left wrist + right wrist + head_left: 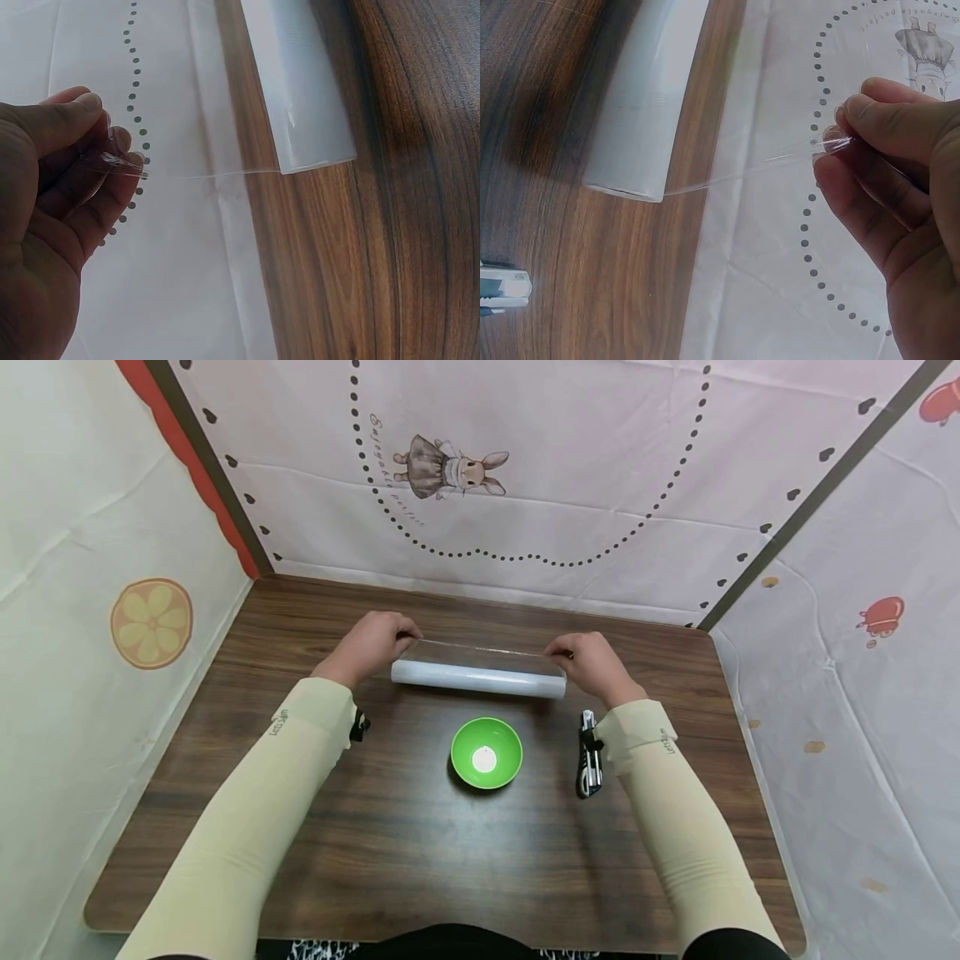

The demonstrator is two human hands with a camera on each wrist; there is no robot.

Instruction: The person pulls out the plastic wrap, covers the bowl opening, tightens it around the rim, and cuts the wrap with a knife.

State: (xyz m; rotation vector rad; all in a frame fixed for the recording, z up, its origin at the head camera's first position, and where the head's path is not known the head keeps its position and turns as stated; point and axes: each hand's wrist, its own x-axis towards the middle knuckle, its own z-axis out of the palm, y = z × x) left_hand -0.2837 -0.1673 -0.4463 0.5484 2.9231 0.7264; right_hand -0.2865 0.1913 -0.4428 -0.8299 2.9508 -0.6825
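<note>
A roll of plastic wrap (478, 679) lies crosswise on the table, white and slightly glossy. From its far side a clear sheet of film (480, 653) stretches up between both hands. My left hand (372, 646) pinches the sheet's left corner between thumb and fingers; in the left wrist view the film bunches at the fingertips (133, 161). The right corner is pinched the same way by my right hand (592, 667), the gathered film showing at the thumb (866, 111) in the right wrist view. Nearer to me than the roll stands a green bowl (486, 739) with a white spot inside.
A utility knife (589, 760) lies to the right of the bowl, partly beneath the right wrist's camera strap in the head view. The brown wooden table (420, 860) meets printed white cloth walls (570, 468) at the back and sides.
</note>
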